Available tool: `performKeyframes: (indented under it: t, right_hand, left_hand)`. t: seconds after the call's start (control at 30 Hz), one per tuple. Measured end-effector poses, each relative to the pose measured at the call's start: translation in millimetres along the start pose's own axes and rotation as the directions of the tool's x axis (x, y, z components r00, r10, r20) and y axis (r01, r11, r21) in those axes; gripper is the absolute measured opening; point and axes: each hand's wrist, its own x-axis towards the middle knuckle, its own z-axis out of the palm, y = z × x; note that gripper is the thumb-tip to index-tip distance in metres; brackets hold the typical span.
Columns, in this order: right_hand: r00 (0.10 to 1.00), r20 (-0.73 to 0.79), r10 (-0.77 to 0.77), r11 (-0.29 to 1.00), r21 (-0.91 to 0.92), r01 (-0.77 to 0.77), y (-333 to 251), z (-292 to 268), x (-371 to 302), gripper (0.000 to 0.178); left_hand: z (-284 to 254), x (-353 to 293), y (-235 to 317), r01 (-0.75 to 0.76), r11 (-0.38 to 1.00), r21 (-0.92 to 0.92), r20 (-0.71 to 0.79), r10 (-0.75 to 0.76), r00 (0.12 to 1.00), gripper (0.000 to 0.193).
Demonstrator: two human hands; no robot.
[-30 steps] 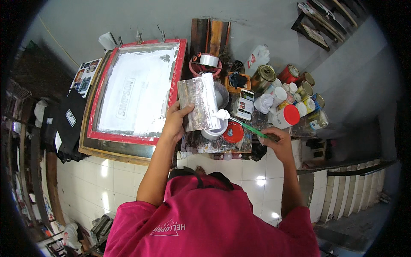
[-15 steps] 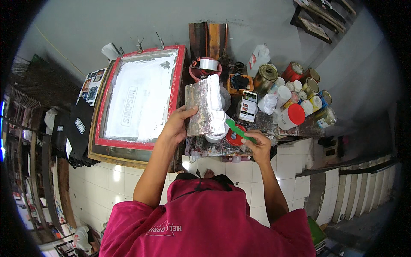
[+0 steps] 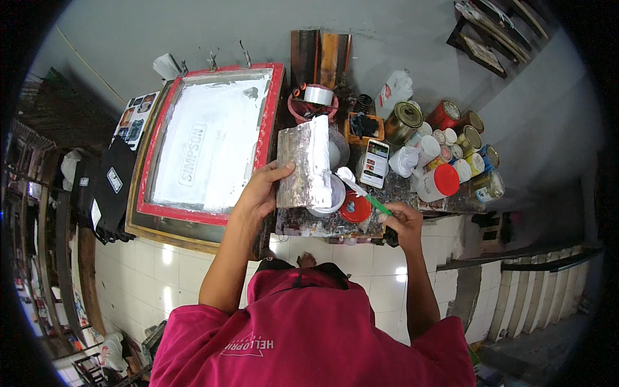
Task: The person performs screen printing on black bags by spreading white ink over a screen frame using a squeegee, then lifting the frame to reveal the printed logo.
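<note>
The left hand (image 3: 261, 192) grips a paint-caked squeegee (image 3: 304, 162) upright over the white tub (image 3: 332, 193) on the tabletop (image 3: 309, 222). The right hand (image 3: 403, 222) is closed on a green-handled spatula (image 3: 362, 191), its tip seemingly touching the squeegee.

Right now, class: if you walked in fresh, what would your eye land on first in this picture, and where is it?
First, the big red-framed printing screen lying flat at left, its mesh whitish. Next, at centre, the left hand holds a paint-crusted squeegee over a white tub, while the right hand brings a green-handled spatula loaded with white ink toward it. To the right crowds a cluster of paint cans on the spattered worktop.
</note>
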Motion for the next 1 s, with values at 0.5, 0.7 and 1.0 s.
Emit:
performKeyframes:
  t: [0.5,0.7,1.0]
  right_hand:
    - [0.923,0.262,0.281,0.96,-0.068,-0.273,-12,2,53,0.022]
    - [0.963,0.125,0.24,0.965,-0.138,-0.222,-22,-26,43,0.015]
    - [0.955,-0.022,-0.297,0.726,-0.655,0.211,-124,7,71,0.011]
  left_hand:
    - [-8,3,15,-0.116,0.991,0.059,0.018,0.115,0.993,0.043]
    - [-12,6,14,-0.312,0.943,0.117,-0.009,0.316,0.949,0.045]
    - [10,-1,-9,-0.486,0.809,0.33,0.002,0.514,0.858,0.038]
